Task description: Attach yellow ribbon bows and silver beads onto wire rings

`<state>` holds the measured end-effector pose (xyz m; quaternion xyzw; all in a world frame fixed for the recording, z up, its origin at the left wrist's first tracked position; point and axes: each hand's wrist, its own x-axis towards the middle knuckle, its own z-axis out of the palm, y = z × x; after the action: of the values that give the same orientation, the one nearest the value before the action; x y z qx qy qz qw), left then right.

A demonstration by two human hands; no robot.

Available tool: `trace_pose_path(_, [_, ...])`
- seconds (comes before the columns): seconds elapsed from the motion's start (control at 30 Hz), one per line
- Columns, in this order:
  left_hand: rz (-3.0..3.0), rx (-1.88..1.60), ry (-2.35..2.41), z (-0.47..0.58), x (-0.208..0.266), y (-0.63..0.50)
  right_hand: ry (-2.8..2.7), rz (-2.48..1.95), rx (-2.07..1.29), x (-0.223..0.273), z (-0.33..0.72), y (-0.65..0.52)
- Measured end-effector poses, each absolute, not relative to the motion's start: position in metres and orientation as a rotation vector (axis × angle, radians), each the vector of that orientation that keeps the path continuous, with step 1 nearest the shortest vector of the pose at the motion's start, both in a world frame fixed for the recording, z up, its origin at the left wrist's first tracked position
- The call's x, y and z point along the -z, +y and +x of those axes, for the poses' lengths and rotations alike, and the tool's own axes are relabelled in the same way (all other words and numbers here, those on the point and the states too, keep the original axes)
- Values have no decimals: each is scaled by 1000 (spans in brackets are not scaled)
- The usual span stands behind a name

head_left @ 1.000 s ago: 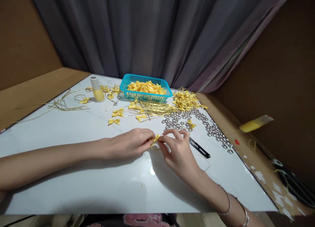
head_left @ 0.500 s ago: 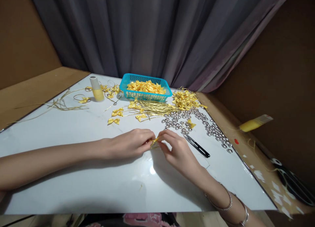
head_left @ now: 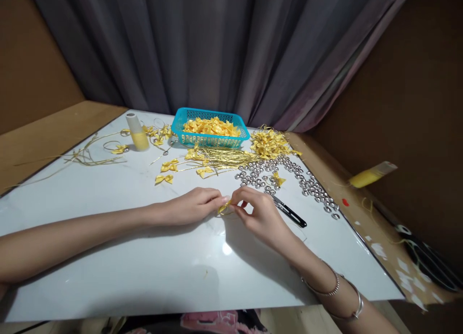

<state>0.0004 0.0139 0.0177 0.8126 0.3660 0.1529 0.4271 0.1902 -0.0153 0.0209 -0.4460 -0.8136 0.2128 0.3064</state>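
Between my two hands, just above the white tabletop (head_left: 152, 271), is a small yellow ribbon bow (head_left: 224, 207) with a thin gold cord about it. My left hand (head_left: 197, 206) pinches it from the left, and my right hand (head_left: 258, 211) pinches it from the right. The fingertips cover most of the bow. Right beside my right hand lies a pair of black-handled thread snips (head_left: 291, 213). Several loose yellow bows (head_left: 164, 179) lie beyond my left hand, near a bundle of gold cords (head_left: 227, 157).
A blue basket (head_left: 210, 142) of yellow bows stands at the back. To its right are a pile of corded bows (head_left: 269, 143) and many silver beads (head_left: 318, 189). A yellow thread spool (head_left: 137, 132) stands back left; another spool (head_left: 372, 174) and black scissors (head_left: 430, 259) lie right.
The fingers have shifted slightly around the bow, and my left thumb now shows on it. The whole view has moved a little; the things on the table stay in place.
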Motion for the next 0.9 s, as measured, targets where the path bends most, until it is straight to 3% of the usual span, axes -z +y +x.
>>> trace_pose_path(0.9, [2285, -587, 668, -1, 5, 8, -2084, -1240, -770, -33, 193, -13])
